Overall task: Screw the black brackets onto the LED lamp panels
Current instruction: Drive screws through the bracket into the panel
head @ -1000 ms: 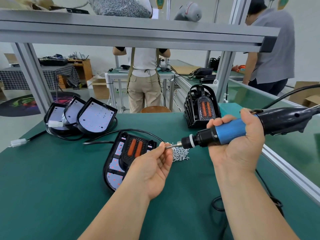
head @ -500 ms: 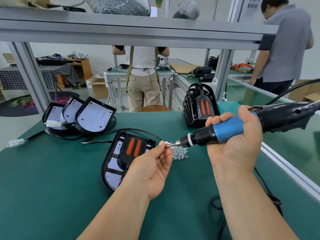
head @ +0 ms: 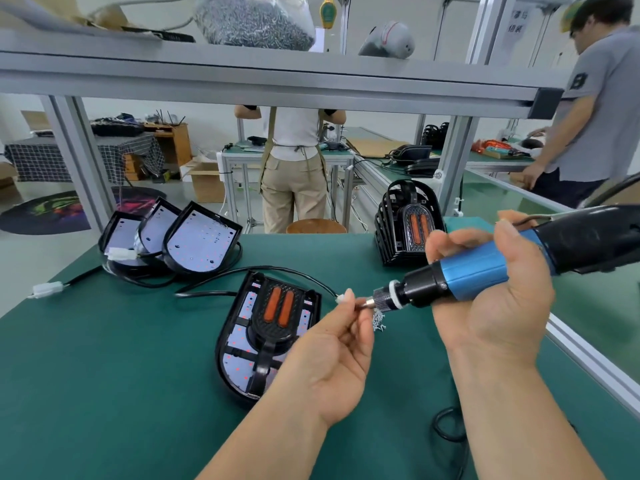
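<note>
Two bare hands are meeting over a matte green mat. The right hand is wrapping its curled fingers and thumb round the smooth blue barrel of a powered screwdriver, whose glossy black rear is sticking out past the thumb. The left hand is lying palm up, its fingertips bunched and pinching the steel bit just ahead of the knurled collar; whether a screw is sitting between them I cannot tell. Just under those fingertips a small heap of bright screws is lying on the mat. Just beside the left fingers a D-shaped LED panel is lying flat, its pale face dotted red inside a black rim. A black bracket with a woven texture and two orange oblong inserts is sitting on top of it. Beyond the right fingers a nested stack of brackets is standing upright. Well past the left fingertips three bare panels are leaning on one another, a black cable trailing near them and a white plug lying apart.
</note>
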A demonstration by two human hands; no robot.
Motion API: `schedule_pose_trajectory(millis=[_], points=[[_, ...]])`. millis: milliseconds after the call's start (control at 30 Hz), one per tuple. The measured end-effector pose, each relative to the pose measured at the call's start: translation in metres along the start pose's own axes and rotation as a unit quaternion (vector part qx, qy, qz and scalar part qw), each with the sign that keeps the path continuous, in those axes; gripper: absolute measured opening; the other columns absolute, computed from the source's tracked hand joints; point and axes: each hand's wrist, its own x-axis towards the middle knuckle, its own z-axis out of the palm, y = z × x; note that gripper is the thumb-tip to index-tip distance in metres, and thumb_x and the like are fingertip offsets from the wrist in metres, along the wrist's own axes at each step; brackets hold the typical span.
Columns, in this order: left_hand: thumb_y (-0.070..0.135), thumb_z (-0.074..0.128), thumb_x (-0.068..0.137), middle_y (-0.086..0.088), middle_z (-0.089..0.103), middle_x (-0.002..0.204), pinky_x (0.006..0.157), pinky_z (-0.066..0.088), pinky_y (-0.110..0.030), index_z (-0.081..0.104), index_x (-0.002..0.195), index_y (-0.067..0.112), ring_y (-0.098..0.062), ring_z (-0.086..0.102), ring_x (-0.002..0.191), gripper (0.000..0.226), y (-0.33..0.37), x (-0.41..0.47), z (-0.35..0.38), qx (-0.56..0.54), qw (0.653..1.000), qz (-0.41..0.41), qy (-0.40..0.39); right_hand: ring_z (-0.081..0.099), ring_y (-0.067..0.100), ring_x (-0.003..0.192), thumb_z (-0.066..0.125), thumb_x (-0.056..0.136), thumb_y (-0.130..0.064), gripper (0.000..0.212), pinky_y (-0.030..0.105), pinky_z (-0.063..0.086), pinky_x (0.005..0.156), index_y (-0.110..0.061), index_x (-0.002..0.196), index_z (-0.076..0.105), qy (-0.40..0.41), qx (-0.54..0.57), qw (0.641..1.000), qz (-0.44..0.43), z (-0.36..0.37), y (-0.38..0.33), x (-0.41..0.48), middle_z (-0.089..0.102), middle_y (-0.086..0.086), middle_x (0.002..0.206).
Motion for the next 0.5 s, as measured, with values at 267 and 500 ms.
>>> schedule_pose_trajectory(millis=[267, 500], points=[[0.034, 0.081, 0.076, 0.011, 0.065, 0.062, 0.052, 0.045, -0.016, 0.074, 0.070, 0.019, -0.001, 0.055, 0.050, 0.017, 0.050, -0.015, -0.004, 0.498, 0.841, 0.202, 0.050, 0.050, 0.021, 0.051, 0.067, 0.076, -0.017, 0.039, 0.032, 0.052, 0.066, -0.008, 0.105, 0.043, 0.087, 0.042, 0.995, 0.023, 0.006, 0.011, 0.034, 0.048, 0.002, 0.059], [0.054, 0.091, 0.044, -0.016, 0.063, 0.130, 0.105, 0.045, -0.042, 0.048, 0.141, 0.006, -0.035, 0.062, 0.117, 0.117, 0.114, -0.008, -0.057, 0.579, 0.782, 0.106, 0.207, 0.049, 0.018, 0.048, 0.067, 0.082, -0.002, 0.019, 0.030, 0.049, 0.053, -0.008, 0.090, 0.052, 0.126, -0.048, 0.990, 0.039, 0.028, 0.060, 0.050, 0.049, 0.002, 0.055]])
